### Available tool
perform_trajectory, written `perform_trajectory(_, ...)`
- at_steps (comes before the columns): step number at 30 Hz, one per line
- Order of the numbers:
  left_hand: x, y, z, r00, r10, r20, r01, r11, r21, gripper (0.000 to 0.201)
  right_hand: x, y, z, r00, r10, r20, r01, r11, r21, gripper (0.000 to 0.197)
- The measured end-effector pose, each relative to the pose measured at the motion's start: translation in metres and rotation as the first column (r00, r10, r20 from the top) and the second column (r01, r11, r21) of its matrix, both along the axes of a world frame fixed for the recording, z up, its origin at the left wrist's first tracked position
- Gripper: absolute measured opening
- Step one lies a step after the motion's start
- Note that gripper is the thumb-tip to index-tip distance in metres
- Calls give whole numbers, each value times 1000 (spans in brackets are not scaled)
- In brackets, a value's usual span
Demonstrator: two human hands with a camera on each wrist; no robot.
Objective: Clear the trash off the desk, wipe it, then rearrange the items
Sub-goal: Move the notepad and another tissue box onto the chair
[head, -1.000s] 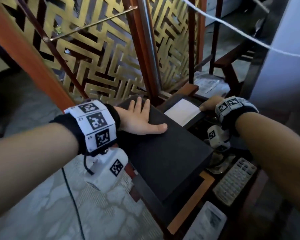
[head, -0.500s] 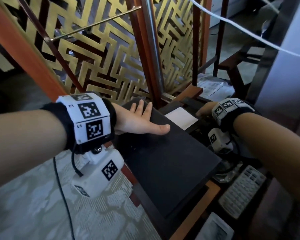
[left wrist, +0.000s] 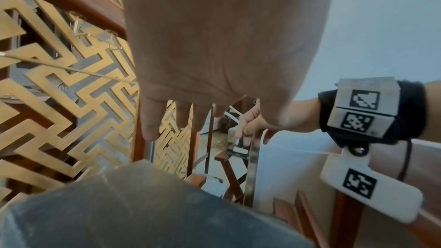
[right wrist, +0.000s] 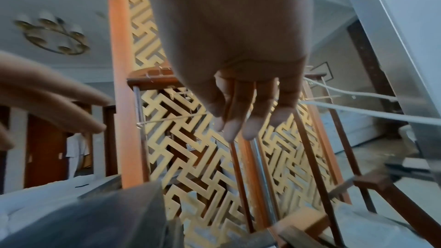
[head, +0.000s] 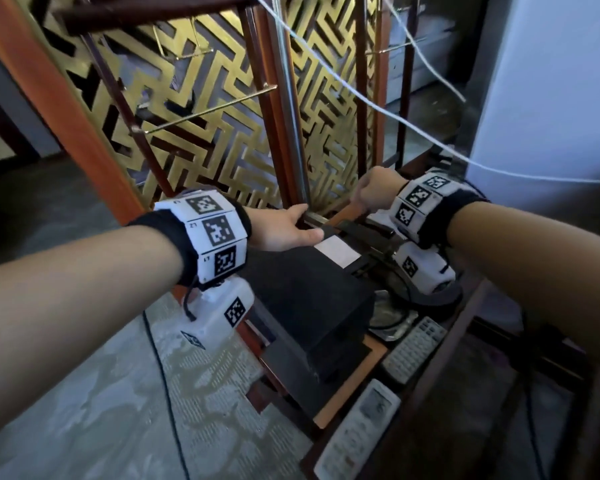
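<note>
The left hand (head: 284, 230) lies flat, fingers straight, on the far edge of the black box (head: 302, 292), right by the metal post (head: 291, 150). The right hand (head: 374, 194) is curled up behind the box, near the gold screen (head: 222, 140). It may be pinching something small, but the pictures do not show this well enough to tell. The box sits on the left part of the bench (head: 347, 386), and a white paper (head: 335, 251) lies on its far end. Beside the box are a shiny dish (head: 390, 318), a grey remote (head: 413, 348) and a white remote (head: 357, 431). The white remote is close to the near edge of the bench. A few things could go wrong. If the hands push or pull the box, it could bump the dish and the remotes, and the white remote could fall to the floor. The paper is loose, so it could slide off the back and be lost behind the bench. The hands are in a tight spot, so fingers could get caught between the box and the post. A white cord (head: 430, 142) hangs over the right arm, and a quick lift could snag it. Slow moves look safest here.
</note>
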State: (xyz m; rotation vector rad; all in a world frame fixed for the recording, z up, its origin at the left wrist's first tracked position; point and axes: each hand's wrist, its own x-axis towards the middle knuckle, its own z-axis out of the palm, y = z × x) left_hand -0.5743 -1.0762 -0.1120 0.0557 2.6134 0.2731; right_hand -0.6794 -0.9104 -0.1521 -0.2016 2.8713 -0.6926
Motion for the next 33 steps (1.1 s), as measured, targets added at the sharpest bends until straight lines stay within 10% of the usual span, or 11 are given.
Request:
perform_trajectory(11, 93, 54, 93, 961, -156, -227, 152, 988, -39, 65, 130, 47, 112, 988, 137, -73, -136, 990, 21, 25)
perform_trajectory(33, 240, 178, 178, 701, -485, -523, 539, 841, -58, 35, 388, 201, 211, 940, -152, -304, 218, 956, 195, 21)
